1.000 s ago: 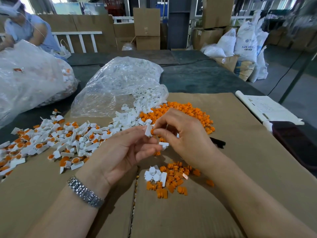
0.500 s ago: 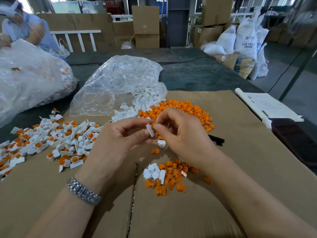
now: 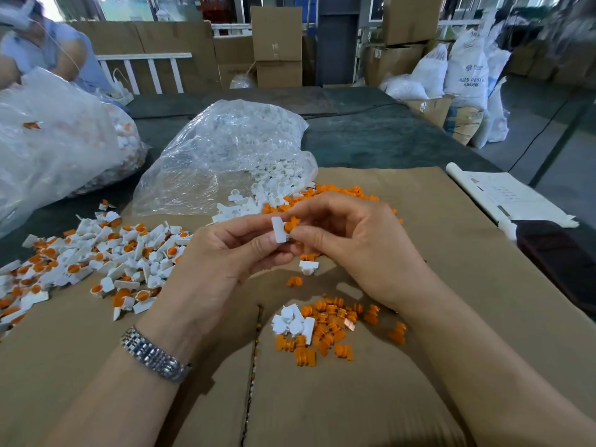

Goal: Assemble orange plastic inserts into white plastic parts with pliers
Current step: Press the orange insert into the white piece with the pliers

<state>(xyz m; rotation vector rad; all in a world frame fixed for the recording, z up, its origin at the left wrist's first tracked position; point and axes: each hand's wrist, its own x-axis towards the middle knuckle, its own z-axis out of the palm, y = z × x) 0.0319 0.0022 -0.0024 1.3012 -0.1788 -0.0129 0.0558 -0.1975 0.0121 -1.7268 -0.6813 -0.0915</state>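
Both hands are raised above the middle of the cardboard sheet [image 3: 419, 221], fingertips meeting; the left hand [image 3: 222, 262], a metal watch [image 3: 154, 356] at its wrist, is turned palm-inward with fingers curled, and a white part [image 3: 278, 229] is pinched between its thumb and forefinger; the right hand [image 3: 361, 243] is curled opposite it, and an orange insert [image 3: 291, 224] is pinched at its fingertips and held against the right face of the white part; how far the insert is seated cannot be told. The white part is held nearly upright, its long axis running top to bottom with a slight tilt, its flat face turned toward the camera and to the left; the insert points leftward into it.

Below the hands, toward the near edge of the cardboard, a small pile of orange inserts [image 3: 332, 330] is seen with a few white parts [image 3: 292, 321] at its left side; a single white piece [image 3: 308, 266] lies just under the fingers. A spread of assembled pieces [image 3: 106, 256] is laid along the left edge; a larger heap of loose orange inserts [image 3: 338, 191] lies behind the hands, toward the far edge; a clear bag of white parts [image 3: 225, 150] rests at the far left corner, spilling onto the cardboard. No pliers can be made out.
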